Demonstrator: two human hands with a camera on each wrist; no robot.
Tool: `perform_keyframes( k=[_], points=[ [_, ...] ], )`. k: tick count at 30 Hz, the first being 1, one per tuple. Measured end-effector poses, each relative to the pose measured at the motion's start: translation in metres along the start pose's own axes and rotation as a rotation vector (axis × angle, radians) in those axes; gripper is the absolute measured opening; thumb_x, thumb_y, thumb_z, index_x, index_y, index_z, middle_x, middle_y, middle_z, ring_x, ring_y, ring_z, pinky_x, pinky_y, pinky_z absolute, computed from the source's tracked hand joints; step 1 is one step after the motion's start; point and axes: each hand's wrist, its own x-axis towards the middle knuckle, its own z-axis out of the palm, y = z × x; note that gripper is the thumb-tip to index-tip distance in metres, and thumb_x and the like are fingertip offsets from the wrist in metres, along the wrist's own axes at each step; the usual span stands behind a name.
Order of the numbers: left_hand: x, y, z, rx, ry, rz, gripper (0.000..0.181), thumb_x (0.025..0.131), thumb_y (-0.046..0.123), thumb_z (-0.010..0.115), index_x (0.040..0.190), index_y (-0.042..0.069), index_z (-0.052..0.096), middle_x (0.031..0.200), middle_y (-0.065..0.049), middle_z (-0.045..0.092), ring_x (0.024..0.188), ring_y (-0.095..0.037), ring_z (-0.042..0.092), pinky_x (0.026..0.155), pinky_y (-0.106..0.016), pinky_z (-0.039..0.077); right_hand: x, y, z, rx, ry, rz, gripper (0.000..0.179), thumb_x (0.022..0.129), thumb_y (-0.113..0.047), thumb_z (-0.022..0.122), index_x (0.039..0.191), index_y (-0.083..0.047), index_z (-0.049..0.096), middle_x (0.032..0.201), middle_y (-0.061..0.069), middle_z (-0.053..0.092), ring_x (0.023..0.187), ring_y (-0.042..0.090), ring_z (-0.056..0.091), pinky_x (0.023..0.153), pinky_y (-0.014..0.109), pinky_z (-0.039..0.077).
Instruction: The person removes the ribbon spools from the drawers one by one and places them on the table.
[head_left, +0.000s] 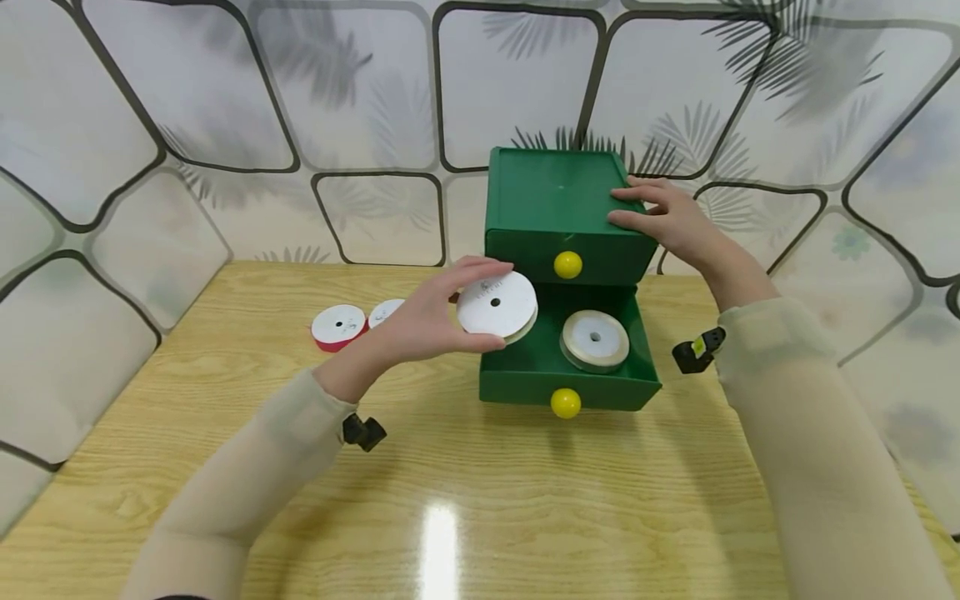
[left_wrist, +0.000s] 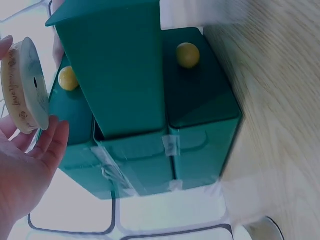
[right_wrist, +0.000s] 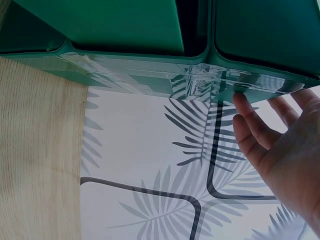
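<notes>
My left hand holds a ribbon spool by its edges, between thumb and fingers, above the left side of a pulled-out drawer. In the left wrist view, cream printed ribbon is wound on that spool. A second spool with pale ribbon lies flat inside the drawer. The drawer belongs to a green cabinet with yellow knobs. My right hand rests with fairly straight fingers on the cabinet's top right edge; in the right wrist view its fingertips are at the taped side.
A red ribbon spool lies on the wooden table to the left. Beside it is another white-faced spool, partly hidden by my left hand. A patterned wall covering stands behind the cabinet. Clear tape joins the stacked drawer units.
</notes>
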Motion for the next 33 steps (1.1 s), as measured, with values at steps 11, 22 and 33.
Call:
perform_keyframes(
  k=[11, 22, 33],
  points=[
    [-0.027, -0.016, -0.024, 0.003, 0.100, 0.002, 0.078, 0.073, 0.008, 0.086, 0.142, 0.010, 0.050, 0.140, -0.003, 0.047, 0.119, -0.019, 0.046, 0.088, -0.043, 0.045, 0.000, 0.000, -0.001, -0.011, 0.002, -0.005, 0.065, 0.097, -0.040, 0.057, 0.150, -0.007, 0.038, 0.161, 0.006, 0.012, 0.135, 0.047, 0.025, 0.105, 0.061, 0.027],
    [-0.036, -0.047, -0.043, 0.042, 0.171, -0.125, 0.077, 0.072, 0.010, 0.087, 0.141, 0.011, 0.052, 0.142, -0.004, 0.046, 0.121, -0.022, 0.045, 0.094, -0.049, 0.041, 0.000, 0.000, -0.001, -0.012, -0.001, -0.011, 0.065, 0.097, -0.040, 0.057, 0.150, -0.008, 0.037, 0.161, 0.005, 0.011, 0.136, 0.047, 0.025, 0.105, 0.060, 0.027],
    [-0.027, -0.088, -0.039, 0.094, 0.139, -0.262, 0.079, 0.071, 0.018, 0.089, 0.140, 0.009, 0.052, 0.144, -0.007, 0.046, 0.123, -0.025, 0.046, 0.094, -0.045, 0.044, 0.001, 0.002, -0.001, -0.011, 0.002, -0.010, 0.065, 0.097, -0.040, 0.056, 0.150, -0.007, 0.038, 0.161, 0.006, 0.012, 0.136, 0.046, 0.024, 0.106, 0.060, 0.026]
  ],
)
